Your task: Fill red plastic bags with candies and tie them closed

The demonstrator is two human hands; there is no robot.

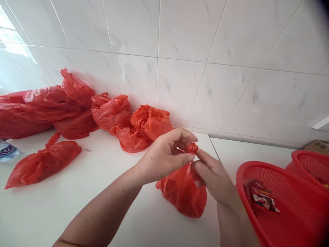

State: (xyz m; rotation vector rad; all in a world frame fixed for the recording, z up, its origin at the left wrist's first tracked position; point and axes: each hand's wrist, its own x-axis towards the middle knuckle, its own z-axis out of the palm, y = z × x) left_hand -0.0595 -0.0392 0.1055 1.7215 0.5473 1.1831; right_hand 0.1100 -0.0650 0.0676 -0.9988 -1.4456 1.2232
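A red plastic bag rests on the white table near its right side, its twisted top gathered upward between both hands. My left hand pinches the bag's top from the left with thumb and fingers. From the right, my right hand closes on the same bag just below the twist. The hands nearly meet at the small red knot-like end. What lies inside the bag is hidden.
Several red bags line the tiled wall. A tied red bag lies at left beside a plastic bottle. At right stand a red basket holding wrapped packets, a second red basket and a cardboard box.
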